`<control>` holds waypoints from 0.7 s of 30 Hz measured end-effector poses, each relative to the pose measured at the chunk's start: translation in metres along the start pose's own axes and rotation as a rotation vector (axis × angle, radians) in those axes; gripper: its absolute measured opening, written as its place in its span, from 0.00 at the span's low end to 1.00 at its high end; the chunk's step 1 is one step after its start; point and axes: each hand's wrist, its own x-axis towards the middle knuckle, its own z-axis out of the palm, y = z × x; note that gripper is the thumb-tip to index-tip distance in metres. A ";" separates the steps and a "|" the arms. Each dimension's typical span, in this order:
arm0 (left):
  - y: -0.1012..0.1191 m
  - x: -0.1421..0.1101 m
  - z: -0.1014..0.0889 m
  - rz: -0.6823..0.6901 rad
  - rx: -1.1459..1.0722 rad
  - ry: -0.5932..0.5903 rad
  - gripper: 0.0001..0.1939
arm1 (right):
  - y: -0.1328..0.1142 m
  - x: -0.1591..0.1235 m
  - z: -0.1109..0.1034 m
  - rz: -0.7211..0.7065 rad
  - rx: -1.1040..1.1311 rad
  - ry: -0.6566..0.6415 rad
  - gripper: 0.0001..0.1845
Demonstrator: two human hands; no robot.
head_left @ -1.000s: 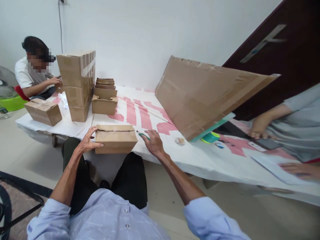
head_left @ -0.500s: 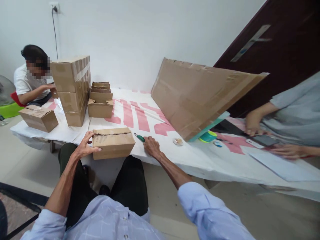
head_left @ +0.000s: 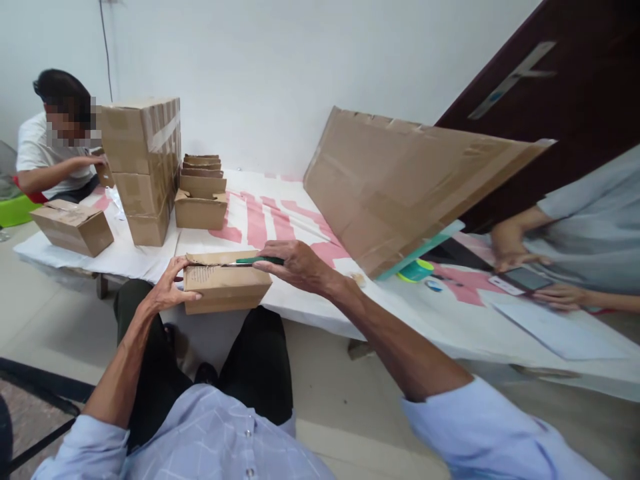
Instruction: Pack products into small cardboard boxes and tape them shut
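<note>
A small cardboard box (head_left: 227, 292) lies at the table's front edge, partly overhanging it above my knees. My left hand (head_left: 173, 287) grips its left end, thumb on the near side. Over the box's top, my right hand (head_left: 293, 263) is closed around a green-handled utility knife (head_left: 259, 261). The knife points left, its tip at the torn seam along the top of the box. Whether the blade is inside the seam I cannot tell.
Stacked cardboard boxes (head_left: 145, 173) and several open boxes (head_left: 201, 207) stand behind, left of centre. Another box (head_left: 75, 225) sits at far left. A large cardboard sheet (head_left: 405, 187) leans at right beside a tape roll (head_left: 416, 270). People sit at both sides; one holds a phone (head_left: 530, 279).
My right hand has lifted the utility knife off the table and brought it left over the box, onto its top seam. My left hand keeps its hold on the box.
</note>
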 end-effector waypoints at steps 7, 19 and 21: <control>0.000 0.001 0.000 0.014 -0.014 -0.008 0.41 | -0.003 0.032 -0.004 -0.009 -0.339 -0.196 0.22; -0.004 0.005 -0.001 0.018 0.016 -0.017 0.39 | -0.004 0.058 0.006 -0.027 -0.507 -0.339 0.27; -0.005 0.006 -0.003 0.024 0.036 -0.009 0.38 | 0.006 0.053 -0.001 0.009 -0.548 -0.368 0.28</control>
